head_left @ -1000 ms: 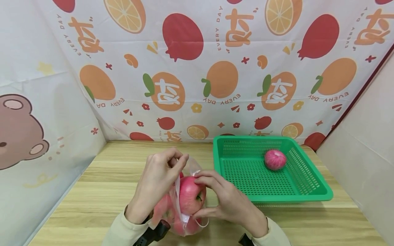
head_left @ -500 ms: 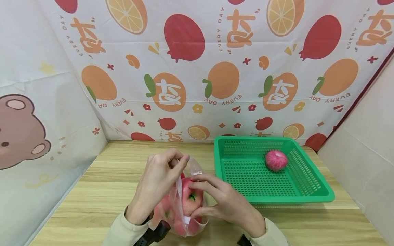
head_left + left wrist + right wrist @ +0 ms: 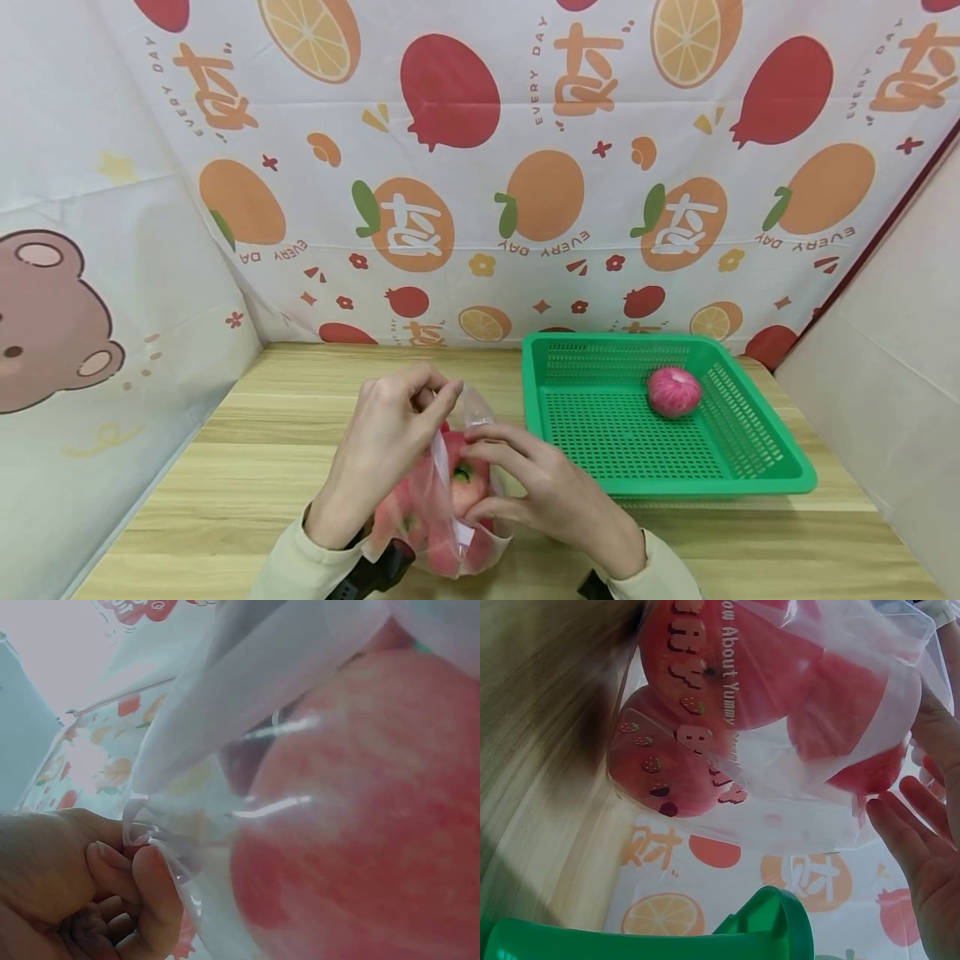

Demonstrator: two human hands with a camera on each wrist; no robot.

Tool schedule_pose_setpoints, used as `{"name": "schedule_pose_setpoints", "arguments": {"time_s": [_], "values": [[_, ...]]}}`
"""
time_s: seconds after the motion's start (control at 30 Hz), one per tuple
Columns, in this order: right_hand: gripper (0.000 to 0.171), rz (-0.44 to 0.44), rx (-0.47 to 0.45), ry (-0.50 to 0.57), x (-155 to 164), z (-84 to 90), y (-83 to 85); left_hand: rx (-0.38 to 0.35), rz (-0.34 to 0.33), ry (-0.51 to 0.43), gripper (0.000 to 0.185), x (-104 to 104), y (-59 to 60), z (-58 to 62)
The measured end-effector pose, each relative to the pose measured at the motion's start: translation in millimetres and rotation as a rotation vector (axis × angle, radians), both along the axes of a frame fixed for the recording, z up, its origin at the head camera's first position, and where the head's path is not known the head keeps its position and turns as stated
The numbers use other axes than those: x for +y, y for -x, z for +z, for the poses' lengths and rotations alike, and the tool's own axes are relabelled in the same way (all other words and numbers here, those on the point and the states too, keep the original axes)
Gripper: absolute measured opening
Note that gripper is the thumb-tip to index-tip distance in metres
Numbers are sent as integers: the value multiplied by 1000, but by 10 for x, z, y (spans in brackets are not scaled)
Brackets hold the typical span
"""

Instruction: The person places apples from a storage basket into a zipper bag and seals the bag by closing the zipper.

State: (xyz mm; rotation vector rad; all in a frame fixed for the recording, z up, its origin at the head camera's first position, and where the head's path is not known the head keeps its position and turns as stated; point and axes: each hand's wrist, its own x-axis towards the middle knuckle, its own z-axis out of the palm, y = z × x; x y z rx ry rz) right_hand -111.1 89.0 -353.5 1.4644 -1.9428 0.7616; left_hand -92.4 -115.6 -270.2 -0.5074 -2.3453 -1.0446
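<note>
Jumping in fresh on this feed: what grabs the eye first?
The clear plastic bag of red apples at the table's near edge stands out: the left hand pinches its rim, while the right hand touches the top apple at the opening. To the right sits a green basket with one pink-red apple inside, before a bright fruit-print backdrop.

Left hand (image 3: 382, 450) raised, thumb and forefinger pinched together; right hand (image 3: 551, 496) beside it, fingers curled inward, forearms converging.
</note>
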Motion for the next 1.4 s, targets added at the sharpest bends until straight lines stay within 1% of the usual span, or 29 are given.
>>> {"name": "schedule_pose_setpoints", "arguments": {"time_s": [0.2, 0.37, 0.5, 0.67, 0.8, 0.9, 1.03, 1.13, 1.4], "values": [[52, -9, 4, -4, 3, -10, 14, -5, 2, 0, 14, -13, -8, -3], [48, 4, 23, 14, 3, -18, 24, -29, -6, -19, 14, -28, -14, -4], [49, 9, 31, 31, 13, -14, 36, -33, -3, -18, 14, -39, -8, -12], [50, -17, 13, 28, 61, 11, 59, -49, -10, -23, 15, -47, 0, -20], [52, -36, -2, 38, 119, 69, 88, -72, -19, -28, 16, -53, -2, -21], [54, -52, -11, 54, 172, 133, 112, -103, -25, -41, 17, -56, -8, -23], [51, -79, -8, 61, 253, 216, 147, -134, -29, -59, 17, -62, -17, -25], [50, -101, -13, 58, 315, 268, 169, -144, -33, -64, 17, -68, -18, -24], [50, -108, -19, 78, 402, 374, 200, -178, -51, -50, 15, -86, -19, -26]]}}
